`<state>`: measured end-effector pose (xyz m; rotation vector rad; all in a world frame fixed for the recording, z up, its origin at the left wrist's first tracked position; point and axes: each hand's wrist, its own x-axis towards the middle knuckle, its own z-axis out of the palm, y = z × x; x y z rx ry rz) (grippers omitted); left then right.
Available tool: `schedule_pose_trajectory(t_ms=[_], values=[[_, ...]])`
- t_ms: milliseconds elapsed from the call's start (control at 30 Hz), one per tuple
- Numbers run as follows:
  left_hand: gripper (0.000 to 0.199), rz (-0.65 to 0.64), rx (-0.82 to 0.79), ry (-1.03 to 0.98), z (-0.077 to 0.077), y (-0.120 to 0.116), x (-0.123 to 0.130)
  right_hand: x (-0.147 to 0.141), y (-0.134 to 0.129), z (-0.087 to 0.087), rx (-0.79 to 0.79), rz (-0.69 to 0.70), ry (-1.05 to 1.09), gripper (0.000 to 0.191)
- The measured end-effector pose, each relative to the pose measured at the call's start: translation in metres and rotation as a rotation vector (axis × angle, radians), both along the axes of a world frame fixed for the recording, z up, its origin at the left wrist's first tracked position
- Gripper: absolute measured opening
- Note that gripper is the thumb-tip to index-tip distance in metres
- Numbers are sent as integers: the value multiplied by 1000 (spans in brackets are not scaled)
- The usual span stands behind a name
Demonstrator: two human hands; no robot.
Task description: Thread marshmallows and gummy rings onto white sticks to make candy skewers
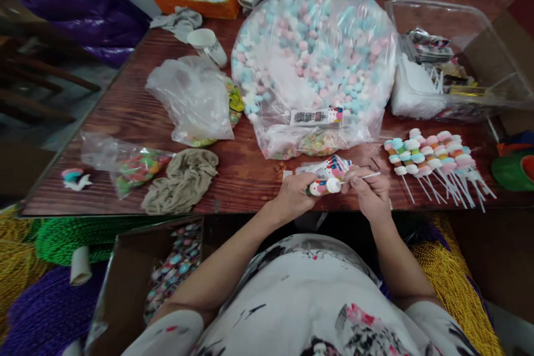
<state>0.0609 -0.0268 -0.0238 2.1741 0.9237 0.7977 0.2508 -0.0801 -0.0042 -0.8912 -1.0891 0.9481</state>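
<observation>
My left hand [294, 197] is closed around a small printed wrapper [319, 187] with coloured dots. A white marshmallow [334, 185] shows at the wrapper's right end. My right hand [371, 194] pinches a thin white stick [372, 175] beside it; fingers hide where the stick meets the candy. Just behind my hands lie more printed wrappers [334, 166] on the table. To the right rests a pile of marshmallow and gummy skewers [429, 153] with white sticks pointing toward me.
A big clear bag of pastel marshmallows [312, 50] fills the table's middle. A clear plastic bin [459, 11] stands back right. On the left are a gummy bag [139, 169], a crumpled cloth [183, 178], a white mug [207, 47] and an orange tray [227, 8].
</observation>
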Motion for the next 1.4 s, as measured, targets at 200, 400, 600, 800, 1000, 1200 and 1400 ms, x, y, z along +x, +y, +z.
schedule_pose_trajectory(t_ms=[200, 400, 600, 800, 1000, 1200, 1400], values=[[29, -42, -439, -94, 6, -1, 5, 1, 3, -3, 82, 16, -35, 15], [35, -439, -681, 75, 24, 6, 0, 12, 8, -6, 91, 123, -22, 13], [43, -629, -942, 76, 26, 10, -4, 20, 15, -5, 38, 310, 50, 15], [45, -498, -1058, -42, 22, 8, -1, 10, 0, 3, 84, 302, -93, 18], [35, -425, -866, -30, 19, 4, 0, -5, -9, -3, 13, 201, -37, 16], [4, -128, -238, 299, 14, -4, 1, -12, -11, -6, -100, 95, 128, 13], [9, 10, 115, 347, 13, -7, 4, -16, -11, 3, -62, 55, 175, 13]])
